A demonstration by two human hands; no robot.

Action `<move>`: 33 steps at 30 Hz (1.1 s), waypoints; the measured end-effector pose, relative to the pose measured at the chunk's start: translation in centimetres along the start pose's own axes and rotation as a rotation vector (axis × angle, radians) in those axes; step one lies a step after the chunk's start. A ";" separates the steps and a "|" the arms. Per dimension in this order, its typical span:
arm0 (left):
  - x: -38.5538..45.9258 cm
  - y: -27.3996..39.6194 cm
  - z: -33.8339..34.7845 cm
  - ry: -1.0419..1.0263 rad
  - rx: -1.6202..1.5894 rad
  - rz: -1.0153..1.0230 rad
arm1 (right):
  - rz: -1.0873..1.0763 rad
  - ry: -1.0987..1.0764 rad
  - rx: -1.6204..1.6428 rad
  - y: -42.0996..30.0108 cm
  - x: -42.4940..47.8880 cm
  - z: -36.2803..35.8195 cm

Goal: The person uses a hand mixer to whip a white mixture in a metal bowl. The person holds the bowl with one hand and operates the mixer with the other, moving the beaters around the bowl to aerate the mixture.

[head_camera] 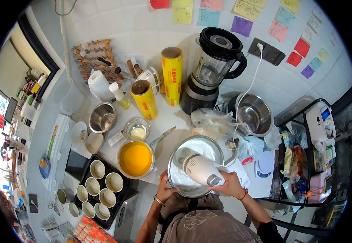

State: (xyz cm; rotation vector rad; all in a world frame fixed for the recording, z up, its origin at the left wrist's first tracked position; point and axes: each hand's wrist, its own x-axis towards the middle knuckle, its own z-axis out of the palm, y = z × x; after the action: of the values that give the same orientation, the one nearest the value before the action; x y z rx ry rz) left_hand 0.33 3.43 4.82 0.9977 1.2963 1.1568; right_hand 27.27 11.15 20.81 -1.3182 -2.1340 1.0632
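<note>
My right hand [231,184] is closed around the handle of a white electric hand mixer [201,170], whose front end is over a large metal bowl [172,170]. White whipped foam [206,145] lines that bowl; the mixer's body hides the beaters. With its fingers and thumb, my left hand [166,188] grips the bowl's left rim. To the left of it stands a metal bowl of orange-yellow batter [136,158]. Behind this is a small glass bowl [137,129] with something pale in it. A spatula [163,135] lies between the bowls.
Round cake tins [107,197] fill a black baking tray [124,194] at left, near an egg carton [88,232]. A blender [212,70], yellow film rolls [172,76] and an empty steel pot [253,115] stand behind. A kitchen scale [263,168] is at right; the mixer's cord [252,82] runs to a wall socket.
</note>
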 end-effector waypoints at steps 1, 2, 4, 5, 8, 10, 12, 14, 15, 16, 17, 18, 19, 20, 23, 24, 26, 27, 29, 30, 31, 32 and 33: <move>0.0 0.2 0.0 0.003 0.022 0.014 | 0.003 0.033 0.013 0.4 -0.1 -0.1; 0.1 0.3 -0.1 0.007 0.044 0.028 | 0.012 0.069 0.043 0.5 -0.2 -0.4; -0.1 -0.3 -0.3 0.029 0.017 0.030 | 0.041 0.113 0.091 1.5 -0.4 -0.6; -0.1 -0.8 -0.4 0.039 0.004 0.031 | 0.055 0.136 0.115 1.8 -0.4 -0.7; -0.5 -3.3 -1.1 0.047 0.006 0.116 | 0.101 0.179 0.157 2.5 -1.1 -1.4; -0.7 -2.6 -1.1 0.053 -0.061 0.066 | 0.182 0.181 0.190 3.4 -2.0 -1.9; -0.9 -1.7 -1.1 0.067 -0.093 0.055 | 0.208 0.190 0.173 4.4 -3.0 -2.0; -1.0 -1.3 -0.8 0.075 -0.094 0.083 | 0.242 0.195 0.157 5.5 -4.1 -2.1; -1.1 -1.8 -1.1 0.064 -0.046 0.097 | 0.261 0.188 0.155 6.1 -4.7 -1.9; -1.0 -2.6 -1.6 0.053 0.002 0.110 | 0.281 0.181 0.151 6.4 -5.1 -1.7; -1.1 -3.3 -1.8 0.040 0.049 0.124 | 0.291 0.184 0.176 6.6 -5.5 -1.4; -1.1 -3.2 -1.7 0.043 0.055 0.142 | 0.301 0.191 0.200 6.5 -5.6 -1.3; -1.0 -3.1 -1.7 0.045 0.061 0.160 | 0.310 0.198 0.225 6.2 -5.6 -1.2; -0.9 -3.0 -1.6 0.047 0.067 0.178 | 0.315 0.185 0.236 5.9 -5.6 -1.1; -0.7 -1.3 -1.3 0.019 0.029 0.095 | 0.298 0.154 0.246 4.0 -4.7 -1.1; -0.7 -1.4 -1.4 0.023 0.017 0.082 | 0.262 0.141 0.234 3.5 -4.1 -1.1; -0.7 -1.7 -1.5 0.032 -0.008 0.056 | 0.194 0.087 0.188 3.1 -3.3 -0.8; -0.6 -1.7 -1.4 0.029 -0.012 0.050 | 0.162 0.047 0.150 3.3 -2.9 -0.6; -0.6 -1.6 -1.4 0.025 -0.020 0.038 | 0.102 -0.021 0.091 2.8 -2.3 -0.2; -0.6 -1.6 -1.3 0.023 -0.028 0.032 | 0.075 -0.050 0.071 2.0 -2.0 0.0; -0.5 -1.6 -1.3 0.022 -0.037 0.027 | 0.048 -0.079 0.052 1.5 -1.8 0.3; -0.5 -1.6 -1.3 0.020 -0.046 0.021 | -0.017 -0.082 0.022 1.4 -1.6 0.8; -0.6 -1.4 -1.2 0.030 -0.046 0.009 | -0.041 -0.101 0.007 1.3 -1.6 1.1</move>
State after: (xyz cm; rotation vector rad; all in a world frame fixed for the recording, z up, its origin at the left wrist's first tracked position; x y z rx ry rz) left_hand -0.70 2.54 3.50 0.9564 1.2843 1.2082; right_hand 28.03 9.63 19.19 -1.2364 -2.2177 1.1422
